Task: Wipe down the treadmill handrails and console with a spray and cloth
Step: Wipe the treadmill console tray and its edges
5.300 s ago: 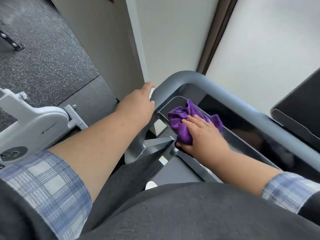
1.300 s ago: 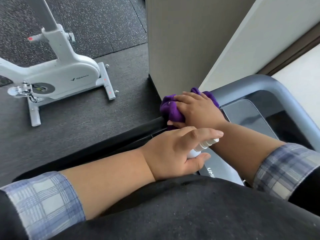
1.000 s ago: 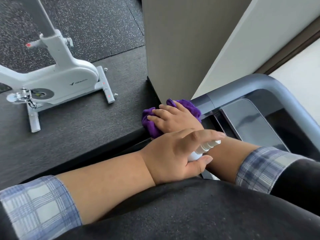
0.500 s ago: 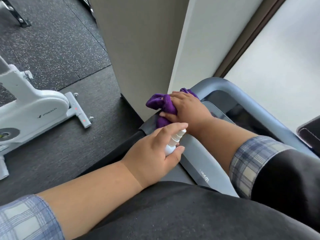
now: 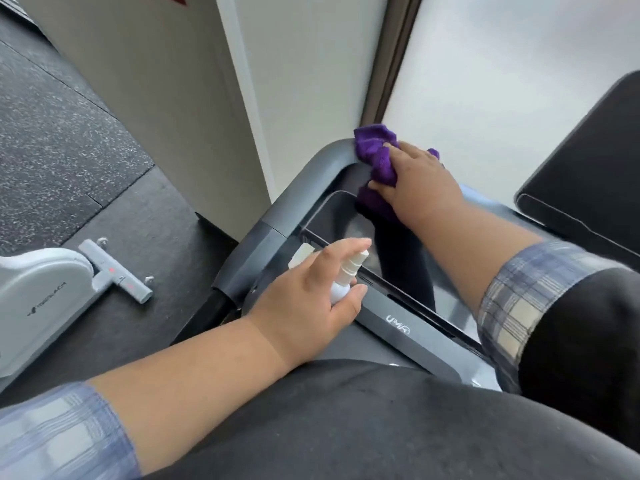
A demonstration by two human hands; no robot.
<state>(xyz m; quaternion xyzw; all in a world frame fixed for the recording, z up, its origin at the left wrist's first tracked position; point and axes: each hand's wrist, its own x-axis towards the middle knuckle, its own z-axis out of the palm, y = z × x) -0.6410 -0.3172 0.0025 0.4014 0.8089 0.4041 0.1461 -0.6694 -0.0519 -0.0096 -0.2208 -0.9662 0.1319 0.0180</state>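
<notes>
Seen from a head-worn camera looking down, a person stood at a treadmill. The right hand (image 5: 420,183) pressed a bunched purple cloth (image 5: 375,157) against the grey handrail (image 5: 313,174) at its rounded front corner, where the rail bends along the wall. That hand's grip lay over the cloth with the thumb tucked under a fold, so it held the cloth as well as pushing it.

The left hand (image 5: 304,299) held a small white spray bottle (image 5: 344,275) nearer the body, above the dark console (image 5: 408,327). Its grip was curled round the bottle's lower part, with the forefinger stretched over the nozzle, which pointed roughly towards the console's glossy panel and the right forearm.

Several things could have gone wrong from here. A press of the forefinger would likely have put mist on the sleeve or arm rather than the rail. Spray falling on the panel might have pooled at its edges and seeped into the electronics. The loosely bunched cloth might have slipped off the curved rail and dropped between rail and wall. The reach across the body also looked awkward, so the far side of the rail might have been missed. A white exercise bike (image 5: 41,299) stood on the floor to the left, well apart.
</notes>
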